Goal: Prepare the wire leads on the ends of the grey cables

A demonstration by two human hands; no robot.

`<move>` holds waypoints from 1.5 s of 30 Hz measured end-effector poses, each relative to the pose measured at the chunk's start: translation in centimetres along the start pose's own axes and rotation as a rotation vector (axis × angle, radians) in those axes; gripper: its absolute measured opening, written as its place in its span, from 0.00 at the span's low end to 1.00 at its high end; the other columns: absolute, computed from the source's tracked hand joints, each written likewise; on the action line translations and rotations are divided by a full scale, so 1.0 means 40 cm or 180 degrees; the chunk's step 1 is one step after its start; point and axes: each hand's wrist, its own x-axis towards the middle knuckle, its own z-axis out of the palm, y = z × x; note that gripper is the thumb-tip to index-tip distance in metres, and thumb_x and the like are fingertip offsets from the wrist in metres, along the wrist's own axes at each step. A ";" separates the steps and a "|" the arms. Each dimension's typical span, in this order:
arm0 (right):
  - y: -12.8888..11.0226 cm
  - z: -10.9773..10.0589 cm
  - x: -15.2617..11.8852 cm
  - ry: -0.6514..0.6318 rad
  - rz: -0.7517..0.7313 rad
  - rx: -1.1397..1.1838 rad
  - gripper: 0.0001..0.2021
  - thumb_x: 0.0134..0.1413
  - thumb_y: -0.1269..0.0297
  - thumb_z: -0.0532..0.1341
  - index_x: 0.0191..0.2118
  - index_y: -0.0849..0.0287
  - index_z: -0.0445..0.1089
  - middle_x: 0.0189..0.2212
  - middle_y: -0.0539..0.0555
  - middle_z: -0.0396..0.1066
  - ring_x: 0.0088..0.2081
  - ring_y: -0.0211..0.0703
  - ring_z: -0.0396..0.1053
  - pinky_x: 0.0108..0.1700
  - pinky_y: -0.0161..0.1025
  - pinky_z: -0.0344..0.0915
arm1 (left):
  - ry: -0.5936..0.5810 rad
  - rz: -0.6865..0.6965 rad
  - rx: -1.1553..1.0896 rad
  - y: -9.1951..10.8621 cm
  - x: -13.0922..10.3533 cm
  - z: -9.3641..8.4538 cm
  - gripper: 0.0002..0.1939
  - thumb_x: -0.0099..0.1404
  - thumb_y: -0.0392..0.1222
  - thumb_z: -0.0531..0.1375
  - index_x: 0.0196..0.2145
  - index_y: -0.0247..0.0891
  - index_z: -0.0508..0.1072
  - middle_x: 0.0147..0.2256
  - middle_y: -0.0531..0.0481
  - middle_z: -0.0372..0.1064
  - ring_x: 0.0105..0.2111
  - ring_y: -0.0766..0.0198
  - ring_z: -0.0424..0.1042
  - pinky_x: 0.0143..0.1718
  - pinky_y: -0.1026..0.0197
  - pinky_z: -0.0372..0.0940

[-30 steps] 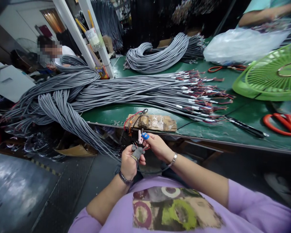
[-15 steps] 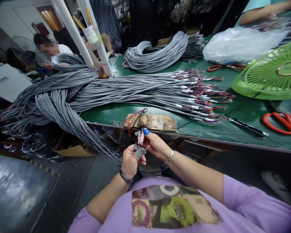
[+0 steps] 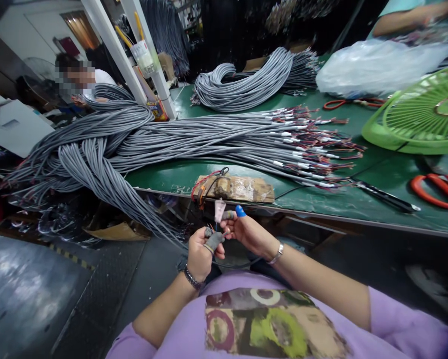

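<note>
My left hand [image 3: 200,255], with grey covers on thumb and finger, is closed on the end of a grey cable, whose thin coloured wires [image 3: 213,228] stick out above the grip. Close to those wires on the right, my right hand [image 3: 251,234] has its blue-tipped thumb raised away from its bent fingers. One of those fingers wears a grey cover. I see nothing clearly held in that hand. A pale pink clip-like piece [image 3: 219,210] hangs at the table edge, just above both hands, below a worn wooden block [image 3: 246,189] with red and black wires.
Long grey cables [image 3: 194,134] with stripped ends cover the green table [image 3: 164,178]. Behind them lies a coiled bundle [image 3: 246,89]. To the right are black-handled tweezers [image 3: 386,194], orange-handled scissors [image 3: 437,190], a green fan [image 3: 418,114] and a plastic bag [image 3: 381,67]. Two other people work nearby.
My right hand has moved slightly right and down, its thumb lifting away from the pink piece, which now hangs free of it. The left hand keeps its hold on the cable.
</note>
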 end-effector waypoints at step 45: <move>-0.023 0.016 -0.007 0.0151 0.0116 -0.0016 0.20 0.53 0.46 0.58 0.30 0.61 0.69 0.24 0.51 0.69 0.23 0.33 0.63 0.26 0.32 0.62 | 0.0409 0.0110 -0.0587 0.025 -0.006 0.008 0.16 0.52 0.52 0.65 0.26 0.36 0.69 0.16 0.56 0.66 0.12 0.73 0.61 0.13 0.71 0.58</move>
